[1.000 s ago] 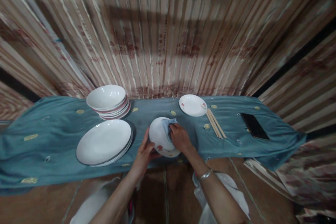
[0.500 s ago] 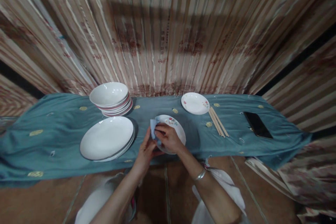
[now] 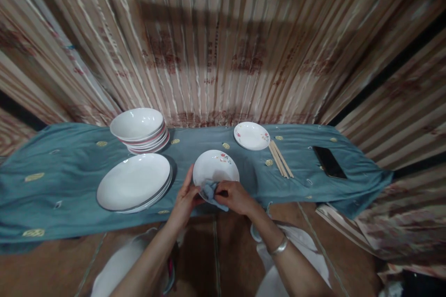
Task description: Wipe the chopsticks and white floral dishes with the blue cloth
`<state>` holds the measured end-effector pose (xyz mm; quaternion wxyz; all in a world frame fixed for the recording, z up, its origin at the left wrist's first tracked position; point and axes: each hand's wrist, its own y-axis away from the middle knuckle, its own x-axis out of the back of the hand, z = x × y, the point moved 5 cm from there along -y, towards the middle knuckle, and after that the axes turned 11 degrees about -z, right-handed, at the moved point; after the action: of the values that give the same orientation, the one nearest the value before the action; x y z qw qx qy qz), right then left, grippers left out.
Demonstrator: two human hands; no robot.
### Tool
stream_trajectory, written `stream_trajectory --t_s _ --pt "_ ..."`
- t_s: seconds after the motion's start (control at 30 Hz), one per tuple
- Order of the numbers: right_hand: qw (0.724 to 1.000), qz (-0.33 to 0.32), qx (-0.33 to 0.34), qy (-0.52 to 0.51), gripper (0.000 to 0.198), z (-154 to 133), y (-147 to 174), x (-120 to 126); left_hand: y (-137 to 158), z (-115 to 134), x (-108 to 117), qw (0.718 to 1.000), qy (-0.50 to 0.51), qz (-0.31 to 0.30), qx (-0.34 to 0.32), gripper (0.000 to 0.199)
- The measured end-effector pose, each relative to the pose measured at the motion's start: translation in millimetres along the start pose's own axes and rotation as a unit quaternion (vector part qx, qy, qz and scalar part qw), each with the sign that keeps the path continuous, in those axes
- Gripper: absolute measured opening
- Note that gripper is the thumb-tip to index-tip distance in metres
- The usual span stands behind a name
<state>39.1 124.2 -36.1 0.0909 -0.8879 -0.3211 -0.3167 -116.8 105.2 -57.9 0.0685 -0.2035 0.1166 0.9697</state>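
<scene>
Fingers of the right hand (image 3: 239, 197) pinch a blue cloth (image 3: 209, 190) against the near side of a floral dish (image 3: 213, 165), its left rim gripped by the left hand (image 3: 185, 198), over a teal tablecloth (image 3: 78, 162) between white plates (image 3: 134, 182) and chopsticks (image 3: 280, 159).

- No text legible.
- Pleated curtain (image 3: 195, 93): vertical column of dark printed characters (image 3: 210, 54) near the middle; too blurred to read.
- Thin line of small lettering (image 3: 217, 32), beside that column, also vertical; illegible.
- Reddish marks (image 3: 210, 81) beneath the column; script or ornament, cannot be determined.
</scene>
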Motion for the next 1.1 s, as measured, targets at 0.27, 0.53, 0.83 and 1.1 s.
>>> stream_trajectory --t_s 0.27,0.53,0.83,1.1 --pt "0.945 0.073 -0.133 0.291 0.01 22 0 17 -1 2 -2 1.0 -0.015 -0.002 -0.001 0.097" --pt "0.93 0.216 -0.098 0.281 0.017 42 -31 33 -3 1 -4 1.0 -0.016 -0.005 -0.001 0.097" --pt "0.957 0.273 0.029 0.091 0.038 42 -60 29 -1 3 -8 1.0 -0.013 -0.01 -0.005 0.097" --pt "0.963 0.23 0.127 -0.05 0.034 14 -81 15 2 7 -11 1.0 0.0 -0.012 -0.003 0.097"
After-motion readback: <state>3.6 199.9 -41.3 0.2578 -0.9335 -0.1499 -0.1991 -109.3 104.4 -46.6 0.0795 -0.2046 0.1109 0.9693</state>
